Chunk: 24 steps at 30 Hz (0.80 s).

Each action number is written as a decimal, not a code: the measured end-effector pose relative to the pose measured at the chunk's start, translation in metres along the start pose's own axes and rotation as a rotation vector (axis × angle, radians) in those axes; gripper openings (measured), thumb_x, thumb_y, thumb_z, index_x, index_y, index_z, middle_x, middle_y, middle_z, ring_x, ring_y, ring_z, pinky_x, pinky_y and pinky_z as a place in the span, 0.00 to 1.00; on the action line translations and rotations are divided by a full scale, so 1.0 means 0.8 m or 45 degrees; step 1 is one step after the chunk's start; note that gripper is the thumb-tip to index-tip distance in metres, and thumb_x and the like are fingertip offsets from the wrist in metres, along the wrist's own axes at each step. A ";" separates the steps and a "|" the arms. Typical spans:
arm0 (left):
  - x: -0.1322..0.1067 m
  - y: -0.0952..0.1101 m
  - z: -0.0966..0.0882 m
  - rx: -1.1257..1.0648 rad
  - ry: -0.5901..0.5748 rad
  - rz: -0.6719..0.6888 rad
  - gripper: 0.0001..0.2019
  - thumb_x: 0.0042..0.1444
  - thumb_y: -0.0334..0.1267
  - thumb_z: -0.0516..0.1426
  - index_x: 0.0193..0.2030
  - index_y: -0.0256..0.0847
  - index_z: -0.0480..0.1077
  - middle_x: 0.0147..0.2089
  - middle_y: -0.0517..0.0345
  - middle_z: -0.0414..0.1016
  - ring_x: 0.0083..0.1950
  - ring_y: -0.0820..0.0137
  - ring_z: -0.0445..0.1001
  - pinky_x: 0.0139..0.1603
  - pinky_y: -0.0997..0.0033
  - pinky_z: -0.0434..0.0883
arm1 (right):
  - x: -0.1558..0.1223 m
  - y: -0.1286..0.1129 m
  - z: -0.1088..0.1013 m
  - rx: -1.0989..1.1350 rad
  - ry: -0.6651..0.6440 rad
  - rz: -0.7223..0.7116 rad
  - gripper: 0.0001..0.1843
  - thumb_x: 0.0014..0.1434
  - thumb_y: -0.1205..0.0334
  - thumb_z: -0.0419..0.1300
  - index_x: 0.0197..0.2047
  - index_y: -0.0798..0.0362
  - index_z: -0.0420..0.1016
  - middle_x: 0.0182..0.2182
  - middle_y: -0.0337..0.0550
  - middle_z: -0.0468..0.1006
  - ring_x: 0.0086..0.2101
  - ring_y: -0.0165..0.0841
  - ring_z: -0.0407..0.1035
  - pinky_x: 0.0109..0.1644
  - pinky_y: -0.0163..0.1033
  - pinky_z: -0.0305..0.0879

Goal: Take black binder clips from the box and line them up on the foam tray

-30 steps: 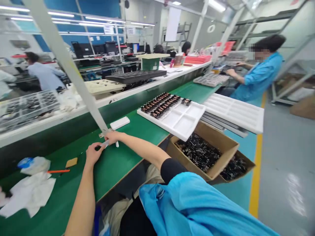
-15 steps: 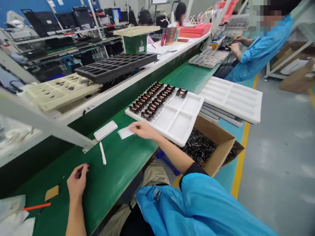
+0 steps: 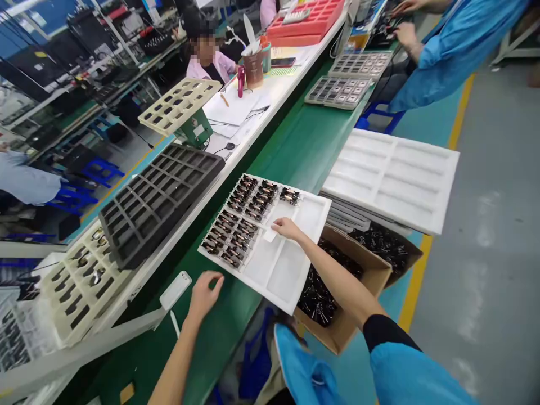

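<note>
Status: right hand is stretched out over the white foam compartment tray, fingertips down on a small white paper slip. The slip lies on a divider near the tray's middle, just beside the rows of copper-and-black wound coil parts that fill the tray's left half. Can't tell if the slip is pinched or only pressed flat.

Left hand rests palm down on the green conveyor belt, fingers loosely spread, gripping nothing. It's just beside a white rounded rectangular plastic case; a thin white stick lies near the wrist.

The tray's near corner overhangs the belt edge, above an open brown cardboard box of small black parts. A stack of empty white foam trays sits to the right. A black grid tray and cream perforated trays are on the raised white ledge across the belt. A co-worker's blue sleeve is further down the line.
</note>
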<state>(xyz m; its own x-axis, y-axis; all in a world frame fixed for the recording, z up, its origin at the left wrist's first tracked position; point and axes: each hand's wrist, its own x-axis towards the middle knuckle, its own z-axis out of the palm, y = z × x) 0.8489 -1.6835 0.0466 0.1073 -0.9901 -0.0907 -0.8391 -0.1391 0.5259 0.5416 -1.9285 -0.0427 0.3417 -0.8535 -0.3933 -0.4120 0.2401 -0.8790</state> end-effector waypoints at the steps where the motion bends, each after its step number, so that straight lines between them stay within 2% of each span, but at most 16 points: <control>1: 0.048 0.027 0.007 0.053 -0.035 0.110 0.15 0.66 0.48 0.51 0.41 0.45 0.76 0.44 0.50 0.79 0.47 0.60 0.76 0.52 0.58 0.74 | 0.011 0.000 0.002 -0.020 -0.019 0.012 0.06 0.54 0.63 0.64 0.33 0.58 0.77 0.27 0.42 0.76 0.29 0.35 0.69 0.36 0.35 0.62; 3: 0.132 0.068 0.029 0.173 -0.102 0.310 0.14 0.68 0.43 0.50 0.45 0.43 0.76 0.49 0.49 0.78 0.52 0.60 0.73 0.57 0.56 0.71 | 0.029 0.004 0.007 -0.053 -0.030 0.033 0.08 0.54 0.63 0.66 0.37 0.59 0.77 0.30 0.43 0.77 0.31 0.35 0.70 0.37 0.35 0.62; 5: 0.196 0.094 0.057 0.306 -0.183 0.464 0.13 0.67 0.39 0.51 0.47 0.42 0.76 0.52 0.48 0.76 0.54 0.59 0.71 0.57 0.56 0.69 | 0.040 0.012 0.011 -0.075 -0.030 0.050 0.10 0.56 0.61 0.65 0.40 0.59 0.78 0.32 0.43 0.78 0.32 0.35 0.70 0.37 0.35 0.63; 7: 0.239 0.107 0.084 0.429 -0.257 0.573 0.12 0.67 0.36 0.52 0.49 0.42 0.76 0.56 0.48 0.75 0.57 0.57 0.69 0.57 0.54 0.68 | 0.048 0.017 0.013 -0.087 -0.028 0.066 0.10 0.59 0.61 0.63 0.41 0.58 0.78 0.34 0.43 0.79 0.34 0.35 0.71 0.39 0.35 0.64; 9: 0.266 0.111 0.107 0.520 -0.339 0.662 0.12 0.65 0.33 0.53 0.49 0.40 0.76 0.60 0.47 0.73 0.58 0.56 0.67 0.56 0.54 0.67 | 0.052 0.020 0.015 -0.093 -0.013 0.079 0.09 0.60 0.62 0.62 0.40 0.58 0.79 0.34 0.44 0.79 0.36 0.36 0.72 0.42 0.35 0.64; 11: 0.281 0.108 0.121 0.557 -0.405 0.716 0.11 0.64 0.32 0.53 0.47 0.40 0.76 0.60 0.47 0.73 0.58 0.56 0.67 0.55 0.54 0.66 | 0.055 0.020 0.017 -0.092 0.009 0.084 0.08 0.60 0.63 0.62 0.40 0.57 0.80 0.35 0.44 0.80 0.38 0.38 0.73 0.45 0.36 0.65; 14: 0.292 0.102 0.131 0.553 -0.456 0.742 0.11 0.64 0.30 0.53 0.45 0.42 0.77 0.56 0.48 0.75 0.56 0.56 0.67 0.55 0.55 0.65 | 0.055 0.019 0.020 -0.088 0.044 0.089 0.08 0.62 0.62 0.62 0.40 0.54 0.82 0.38 0.44 0.81 0.42 0.39 0.74 0.49 0.37 0.65; 20: 0.296 0.094 0.131 0.543 -0.504 0.764 0.14 0.63 0.29 0.52 0.48 0.42 0.77 0.52 0.47 0.77 0.54 0.57 0.67 0.55 0.55 0.65 | 0.052 0.014 0.025 -0.131 0.104 0.178 0.09 0.64 0.60 0.61 0.44 0.51 0.82 0.43 0.44 0.81 0.46 0.42 0.73 0.51 0.41 0.66; 24: 0.292 0.091 0.128 0.524 -0.500 0.761 0.15 0.64 0.28 0.51 0.49 0.42 0.77 0.54 0.47 0.76 0.55 0.57 0.67 0.54 0.55 0.65 | 0.056 0.009 0.028 -0.153 0.099 0.217 0.08 0.64 0.59 0.62 0.42 0.50 0.82 0.42 0.44 0.81 0.47 0.43 0.73 0.50 0.42 0.66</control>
<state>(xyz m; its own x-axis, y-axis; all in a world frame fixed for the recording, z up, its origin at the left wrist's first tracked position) 0.7586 -1.9231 -0.0226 -0.5496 -0.8052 -0.2228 -0.8320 0.5031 0.2340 0.5727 -1.9548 -0.0727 0.1942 -0.8398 -0.5070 -0.5573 0.3309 -0.7615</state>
